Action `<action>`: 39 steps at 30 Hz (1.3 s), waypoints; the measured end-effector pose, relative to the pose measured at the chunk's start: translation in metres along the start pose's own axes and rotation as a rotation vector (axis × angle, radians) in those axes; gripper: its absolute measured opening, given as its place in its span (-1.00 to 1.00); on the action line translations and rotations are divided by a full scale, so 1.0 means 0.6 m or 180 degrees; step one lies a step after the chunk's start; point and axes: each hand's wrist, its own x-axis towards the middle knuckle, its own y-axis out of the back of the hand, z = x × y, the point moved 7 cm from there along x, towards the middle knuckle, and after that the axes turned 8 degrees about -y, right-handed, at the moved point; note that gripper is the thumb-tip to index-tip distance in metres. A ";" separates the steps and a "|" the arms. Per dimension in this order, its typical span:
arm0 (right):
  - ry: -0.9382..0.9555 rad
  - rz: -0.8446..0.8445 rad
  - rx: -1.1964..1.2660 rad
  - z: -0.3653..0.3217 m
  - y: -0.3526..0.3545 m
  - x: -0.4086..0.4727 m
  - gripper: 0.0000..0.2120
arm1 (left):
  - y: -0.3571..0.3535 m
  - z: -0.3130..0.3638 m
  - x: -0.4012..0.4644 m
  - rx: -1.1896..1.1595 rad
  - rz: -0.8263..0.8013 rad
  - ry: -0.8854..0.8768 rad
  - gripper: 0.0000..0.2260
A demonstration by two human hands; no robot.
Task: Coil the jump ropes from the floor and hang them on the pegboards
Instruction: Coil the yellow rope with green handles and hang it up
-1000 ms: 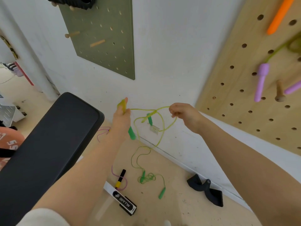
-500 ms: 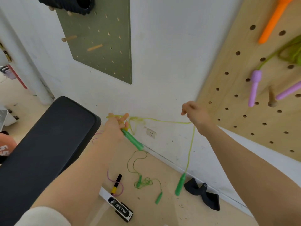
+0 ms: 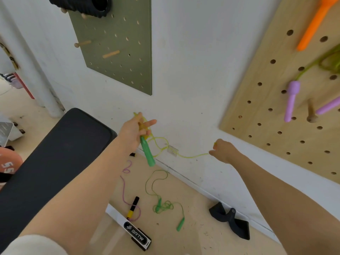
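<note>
Both hands on yellow rope (image 3: 191,155): left hand (image 3: 134,132) grips coils, right hand (image 3: 223,150) apparently pinches strand.

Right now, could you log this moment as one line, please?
left hand: grips green handle | right hand: pinches yellow cord | hung: no

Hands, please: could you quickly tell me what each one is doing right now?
Left hand: grips the green handle and yellow-green cord loops.
Right hand: pinches the same cord, farther along.
</note>
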 end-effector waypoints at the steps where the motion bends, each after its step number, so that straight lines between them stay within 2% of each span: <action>1: 0.0039 0.0047 0.0012 -0.017 0.005 0.000 -0.76 | -0.019 0.000 -0.006 0.0180 -0.0175 -0.0013 -0.70; 2: 0.0051 0.0118 -0.0040 -0.035 0.012 -0.003 -0.84 | -0.037 -0.002 -0.011 0.0308 -0.0357 0.0000 -0.70; 4: 0.0101 0.0429 -0.0145 -0.074 0.032 -0.018 -0.75 | -0.066 -0.003 -0.020 0.0558 -0.0653 0.0006 -0.71; 6: 0.0516 0.0722 0.0349 -0.128 0.052 -0.042 -0.75 | -0.093 0.001 -0.031 0.0822 -0.0894 -0.0082 -0.74; 7: 0.0811 0.0528 0.0927 -0.157 0.056 -0.059 -0.73 | -0.107 0.006 -0.039 0.0897 -0.0999 -0.0152 -0.76; 9: 0.1404 -0.0627 0.2199 -0.211 0.041 -0.098 -0.65 | -0.128 0.018 -0.053 0.0945 -0.1122 -0.0275 -0.76; 11: 0.1652 -0.1481 0.2720 -0.234 0.026 -0.124 -0.64 | -0.135 0.031 -0.058 0.1005 -0.1086 -0.0364 -0.74; 13: 0.1431 -0.1757 0.2564 -0.224 0.007 -0.123 -0.57 | -0.126 0.042 -0.054 0.0953 -0.0921 -0.0411 -0.72; 16: 0.1274 -0.1842 0.1678 -0.196 -0.019 -0.111 -0.42 | -0.092 0.046 -0.037 0.0517 -0.0668 -0.0284 -0.63; 18: 0.1439 -0.1908 0.1456 -0.183 -0.027 -0.104 -0.44 | -0.065 0.042 -0.024 -0.0019 -0.0571 -0.0026 -0.56; 20: 0.1619 -0.1842 0.1810 -0.176 -0.020 -0.100 -0.58 | -0.041 0.041 -0.013 -0.0199 -0.0378 0.0097 -0.56; 21: 0.1682 -0.1719 0.2143 -0.174 -0.009 -0.098 -0.69 | -0.030 0.041 -0.010 0.0123 -0.0265 0.0061 -0.62; 23: 0.1736 -0.1642 0.2828 -0.179 0.015 -0.100 -0.84 | -0.018 0.038 -0.011 0.1354 -0.0164 -0.0033 -0.84; 25: 0.1820 -0.2016 0.3125 -0.198 0.035 -0.113 -0.88 | -0.019 0.024 -0.013 0.2117 -0.0350 -0.0068 -0.90; 26: 0.1805 -0.2255 0.2988 -0.207 0.042 -0.119 -0.83 | -0.022 0.018 -0.014 0.2282 -0.0506 -0.0114 -0.88; 28: 0.1543 -0.2485 0.1994 -0.205 0.040 -0.123 -0.67 | -0.026 0.015 -0.017 0.2418 -0.0730 -0.0311 -0.90; 30: 0.1052 -0.2343 0.0858 -0.176 0.027 -0.113 -0.52 | -0.025 0.021 -0.019 0.2293 -0.0868 -0.0493 -0.88; 32: 0.0735 -0.2084 0.0591 -0.161 0.016 -0.104 -0.40 | -0.026 0.021 -0.023 0.2344 -0.1176 -0.0591 -0.69; 34: 0.0783 -0.1726 0.1276 -0.181 0.017 -0.101 -0.36 | -0.036 0.014 -0.035 0.2869 -0.1646 -0.0639 -0.53; 36: 0.0885 -0.1377 0.2060 -0.212 0.027 -0.106 -0.39 | -0.052 0.009 -0.048 0.3263 -0.1946 -0.0710 -0.47; 39: 0.1090 -0.0933 0.2106 -0.233 0.025 -0.106 -0.42 | -0.064 0.023 -0.050 0.3015 -0.1609 -0.0861 -0.61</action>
